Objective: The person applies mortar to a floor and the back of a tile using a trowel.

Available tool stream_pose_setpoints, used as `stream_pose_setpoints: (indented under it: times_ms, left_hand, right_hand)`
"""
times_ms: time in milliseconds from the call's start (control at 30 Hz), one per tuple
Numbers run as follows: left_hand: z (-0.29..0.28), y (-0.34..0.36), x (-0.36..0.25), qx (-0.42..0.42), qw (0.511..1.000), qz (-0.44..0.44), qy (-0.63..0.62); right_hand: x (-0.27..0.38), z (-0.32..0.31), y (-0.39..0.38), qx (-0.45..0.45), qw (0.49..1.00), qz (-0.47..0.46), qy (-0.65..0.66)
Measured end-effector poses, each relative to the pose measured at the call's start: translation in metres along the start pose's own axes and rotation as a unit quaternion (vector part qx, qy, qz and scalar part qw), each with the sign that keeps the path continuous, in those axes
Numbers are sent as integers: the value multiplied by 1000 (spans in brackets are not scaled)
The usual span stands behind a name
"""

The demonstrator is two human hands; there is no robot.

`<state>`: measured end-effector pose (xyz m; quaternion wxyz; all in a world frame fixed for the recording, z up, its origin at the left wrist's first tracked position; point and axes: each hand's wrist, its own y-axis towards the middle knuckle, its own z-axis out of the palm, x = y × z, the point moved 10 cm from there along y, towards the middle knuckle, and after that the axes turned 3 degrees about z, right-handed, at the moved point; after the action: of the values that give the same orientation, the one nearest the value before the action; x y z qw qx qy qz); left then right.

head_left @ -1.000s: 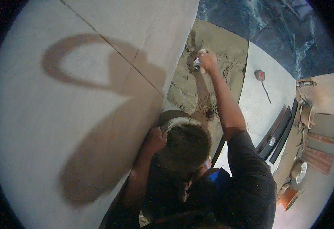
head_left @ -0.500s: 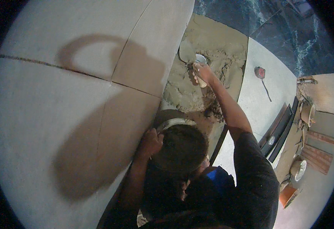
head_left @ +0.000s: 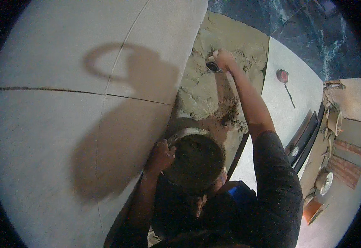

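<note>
My left hand (head_left: 160, 156) grips the pale rim of a round bucket (head_left: 193, 162) of dark, wet mix at the lower middle. My right hand (head_left: 226, 59) is closed on a trowel (head_left: 214, 55) over grey-green mortar (head_left: 213, 27) spread in a strip between pale panels; the blade is hidden at this moment. A round, metal-rimmed piece (head_left: 212, 65) shows just under that hand, too unclear to name. Beyond the bucket, darker crumbly lumps (head_left: 229, 113) lie in the mortar.
A large pale tiled surface (head_left: 52, 132) fills the left. Dark veined slabs (head_left: 304, 37) lie at top right. A white panel (head_left: 288, 74) carries a red tool (head_left: 282, 76) with a thin dark handle. Dark strips (head_left: 306, 136), basins (head_left: 324, 184), an orange container (head_left: 312, 211) and boards (head_left: 345, 169) are at right.
My right hand moved lower with the trowel, whose blade showed half a second ago, then back up; the blade is now hidden. My left hand stays on the bucket rim.
</note>
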<state>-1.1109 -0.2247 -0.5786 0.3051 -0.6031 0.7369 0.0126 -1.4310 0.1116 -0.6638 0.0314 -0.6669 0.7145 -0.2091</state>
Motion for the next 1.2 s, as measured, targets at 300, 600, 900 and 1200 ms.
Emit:
stream_pose_setpoints:
  times_ms: [300, 600, 900, 1200]
  left_hand:
    - [12, 10, 6, 97, 993, -61, -38]
    - [10, 6, 4, 96, 992, -66, -55]
    - [11, 4, 8, 4, 1000, -5, -6]
    - [11, 5, 6, 28, 1000, 2, -3]
  right_hand:
    - [-19, -4, 13, -3, 987, -78, -142]
    - [13, 90, -101, 113, 493, 88, 858]
    - [52, 89, -145, 166, 678, 152, 700]
    - [3, 42, -71, 124, 893, -45, 430]
